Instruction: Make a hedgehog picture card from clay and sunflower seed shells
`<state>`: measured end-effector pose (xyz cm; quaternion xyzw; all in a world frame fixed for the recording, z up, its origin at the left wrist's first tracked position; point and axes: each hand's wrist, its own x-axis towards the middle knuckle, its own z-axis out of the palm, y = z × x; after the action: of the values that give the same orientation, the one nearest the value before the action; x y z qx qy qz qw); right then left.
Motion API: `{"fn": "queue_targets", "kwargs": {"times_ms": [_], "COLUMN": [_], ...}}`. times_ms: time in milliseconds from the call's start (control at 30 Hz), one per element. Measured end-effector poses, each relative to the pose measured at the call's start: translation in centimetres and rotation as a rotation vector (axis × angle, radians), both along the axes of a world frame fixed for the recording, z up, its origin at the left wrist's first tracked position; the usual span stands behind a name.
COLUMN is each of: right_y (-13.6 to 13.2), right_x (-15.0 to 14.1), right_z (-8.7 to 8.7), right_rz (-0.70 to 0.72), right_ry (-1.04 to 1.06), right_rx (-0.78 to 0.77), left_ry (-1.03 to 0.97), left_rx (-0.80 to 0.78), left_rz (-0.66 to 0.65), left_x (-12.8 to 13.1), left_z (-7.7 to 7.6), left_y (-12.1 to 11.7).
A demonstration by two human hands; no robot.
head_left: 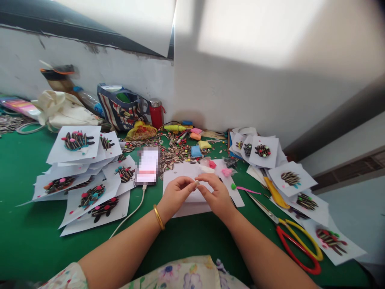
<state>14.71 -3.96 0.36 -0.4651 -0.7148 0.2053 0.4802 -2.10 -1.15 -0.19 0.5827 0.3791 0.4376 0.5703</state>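
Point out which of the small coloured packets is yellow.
The yellow packet, right of the blue packet; its colour sets it apart from that, the orange packet and pink packet.

Lump: 1 piece, small, off-white, roughly rounded; partly covered by fingers.
Lump hold: pinched at the fingertips of left hand and right hand.
Lump place: above white paper.

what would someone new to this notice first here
Probably the left hand and right hand, centre, holding a small pale bit between them above white paper. Next, the red-and-yellow scissors at right, bright against the green table; then the seed-decorated cards piled on both sides.
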Motion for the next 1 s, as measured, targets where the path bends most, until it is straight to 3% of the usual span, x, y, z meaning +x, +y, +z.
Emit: {"fn": "queue_targets", "kwargs": {"times_ms": [267, 533, 767, 1000], "right_y": [-0.01, -0.11, -0.04, 0.07], "right_x": [-0.05, -0.37, -0.33, -0.38], "right_z": [-0.41, -0.54, -0.37, -0.07], "right_rz": [-0.058, -0.003, -0.014, 0.015], "right_ry": [-0.006, 0.059, 0.091, 0.062], "right_rx": [-0.042, -0.168, -0.217, -0.242], "left_ry": [0.095, 0.143, 0.179, 0.123], "left_rx": [0.148, 0.305, 0.278, 0.218], "left_rz": [0.114, 0.164, 0.171, 0.113], "left_x": [0.08, -0.12, -0.19, -0.10], "left_z": [-0.15, -0.34, 0.25, -0.41], "left_y": [0.00, 0.15, -0.02, 0.22]}}
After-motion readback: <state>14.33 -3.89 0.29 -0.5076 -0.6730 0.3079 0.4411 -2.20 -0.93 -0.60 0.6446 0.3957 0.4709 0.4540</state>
